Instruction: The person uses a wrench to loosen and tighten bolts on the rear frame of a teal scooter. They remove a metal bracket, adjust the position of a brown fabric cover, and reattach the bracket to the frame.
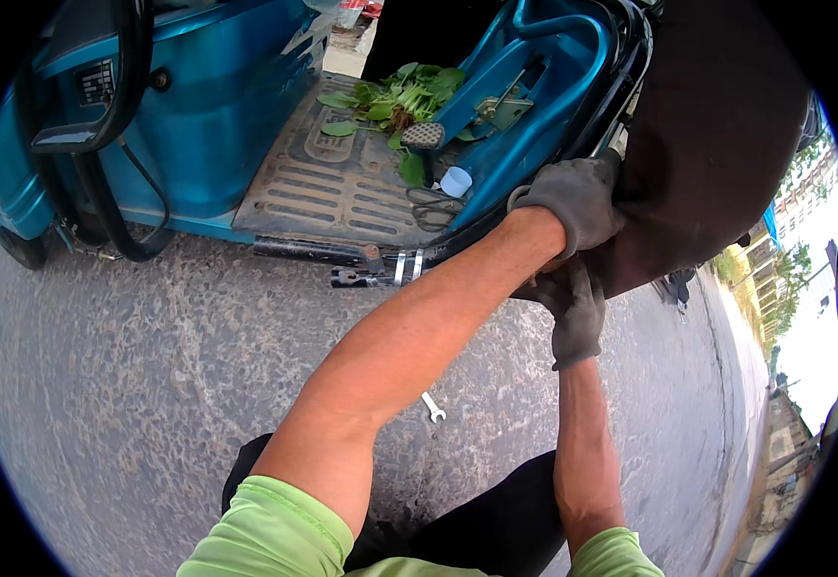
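My left hand [577, 207], in a grey work glove, is closed at the edge of a dark brown cover [717, 144], which creases beside the fingers. The cover hangs over the front of a blue vehicle [207, 125]. Just below, my right hand [575, 313], gloved alike, reaches up to the cover's lower corner. Its fingertips are hidden behind the left hand and the cover. My left forearm crosses in front of the vehicle's lower black rail [313, 248]. On the ground between my arms lies an open-end wrench [434, 409].
Leafy green plants [404, 96] lie on the ribbed footboard [294, 197]. Near them are a pedal [423, 136], a small white cup-like piece [455, 182] and a coiled dark cord [433, 209]. Black tubing [116, 207] sticks out at the left. Rough pavement [178, 365] lies below.
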{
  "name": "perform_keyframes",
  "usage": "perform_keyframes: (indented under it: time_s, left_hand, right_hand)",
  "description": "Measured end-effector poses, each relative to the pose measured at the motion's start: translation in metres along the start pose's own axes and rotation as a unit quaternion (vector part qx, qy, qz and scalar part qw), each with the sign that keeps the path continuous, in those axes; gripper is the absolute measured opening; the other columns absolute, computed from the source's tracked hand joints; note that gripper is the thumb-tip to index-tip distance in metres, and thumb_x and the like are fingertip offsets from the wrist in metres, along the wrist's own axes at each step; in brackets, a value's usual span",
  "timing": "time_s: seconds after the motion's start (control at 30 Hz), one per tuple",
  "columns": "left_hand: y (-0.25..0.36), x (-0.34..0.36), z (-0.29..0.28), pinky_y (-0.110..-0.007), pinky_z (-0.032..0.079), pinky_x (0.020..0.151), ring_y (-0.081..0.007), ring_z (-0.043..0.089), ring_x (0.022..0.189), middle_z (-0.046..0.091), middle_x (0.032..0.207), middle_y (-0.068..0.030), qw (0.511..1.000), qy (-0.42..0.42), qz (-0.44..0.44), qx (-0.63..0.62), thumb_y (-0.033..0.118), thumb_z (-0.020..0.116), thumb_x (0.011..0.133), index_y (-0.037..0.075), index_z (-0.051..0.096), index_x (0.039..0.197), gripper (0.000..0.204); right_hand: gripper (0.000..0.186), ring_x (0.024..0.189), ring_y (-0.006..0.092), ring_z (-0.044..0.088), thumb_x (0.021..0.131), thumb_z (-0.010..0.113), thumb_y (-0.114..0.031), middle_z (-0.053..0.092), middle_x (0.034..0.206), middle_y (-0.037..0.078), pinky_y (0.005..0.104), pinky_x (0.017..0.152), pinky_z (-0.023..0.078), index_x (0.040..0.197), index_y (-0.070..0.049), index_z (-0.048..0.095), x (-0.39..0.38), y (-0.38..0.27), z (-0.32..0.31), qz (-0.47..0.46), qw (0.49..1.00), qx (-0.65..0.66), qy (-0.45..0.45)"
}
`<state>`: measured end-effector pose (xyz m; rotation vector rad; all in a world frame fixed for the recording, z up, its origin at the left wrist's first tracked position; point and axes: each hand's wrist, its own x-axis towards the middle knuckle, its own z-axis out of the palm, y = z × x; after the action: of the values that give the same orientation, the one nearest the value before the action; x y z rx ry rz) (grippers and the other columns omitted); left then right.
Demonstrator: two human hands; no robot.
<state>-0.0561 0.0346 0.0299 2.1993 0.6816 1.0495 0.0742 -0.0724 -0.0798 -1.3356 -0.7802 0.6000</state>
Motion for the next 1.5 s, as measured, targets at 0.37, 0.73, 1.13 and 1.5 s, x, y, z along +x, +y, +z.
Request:
perform_keyframes:
  time_s: [0.37, 0.73, 1.13, 1.5]
  left_hand:
    - [-0.008, 0.007, 0.013, -0.046, 0.051, 0.102, -0.0378, 0.066, 0.117, 0.068, 0.121, -0.0229, 0.999, 0.021, 0.015, 0.029, 0.044, 0.067, 0.090, 0.002, 0.053, 0.127, 0.057]
    - [-0.006, 0.005, 0.009, -0.046, 0.052, 0.100, -0.0383, 0.068, 0.113, 0.070, 0.118, -0.0222, 0.999, 0.023, 0.021, 0.010, 0.041, 0.067, 0.090, 0.003, 0.055, 0.126, 0.054]
    - [-0.002, 0.001, 0.003, -0.046, 0.052, 0.102, -0.0368, 0.066, 0.117, 0.068, 0.123, -0.0218, 1.000, 0.001, 0.008, 0.013, 0.035, 0.065, 0.091, 0.003, 0.053, 0.133, 0.053]
    - [-0.010, 0.005, 0.010, -0.047, 0.054, 0.097, -0.0371, 0.068, 0.112, 0.069, 0.118, -0.0228, 1.000, 0.018, 0.020, 0.010, 0.049, 0.065, 0.092, 0.004, 0.054, 0.127, 0.059]
  right_hand:
    - [0.041, 0.063, 0.0153, 0.060, 0.105, 0.055, -0.046, 0.067, 0.084, 0.004, 0.0302, 0.057, 0.049, 0.112, -0.006, 0.060, 0.004, 0.004, -0.004, 0.041, 0.998, -0.009, -0.040]
    - [0.038, 0.065, 0.0140, 0.064, 0.104, 0.057, -0.041, 0.067, 0.081, 0.006, 0.0265, 0.057, 0.052, 0.110, -0.004, 0.061, 0.006, 0.004, -0.013, 0.064, 0.992, 0.020, -0.105]
    - [0.034, 0.059, 0.0142, 0.060, 0.105, 0.057, -0.034, 0.064, 0.075, 0.007, 0.0272, 0.052, 0.049, 0.105, 0.000, 0.059, -0.003, -0.009, -0.001, 0.044, 0.995, -0.048, -0.070]
    - [0.049, 0.054, 0.0143, 0.057, 0.107, 0.050, -0.046, 0.061, 0.068, 0.007, 0.0285, 0.048, 0.045, 0.097, 0.000, 0.060, -0.001, 0.001, 0.003, -0.041, 0.992, -0.118, -0.017]
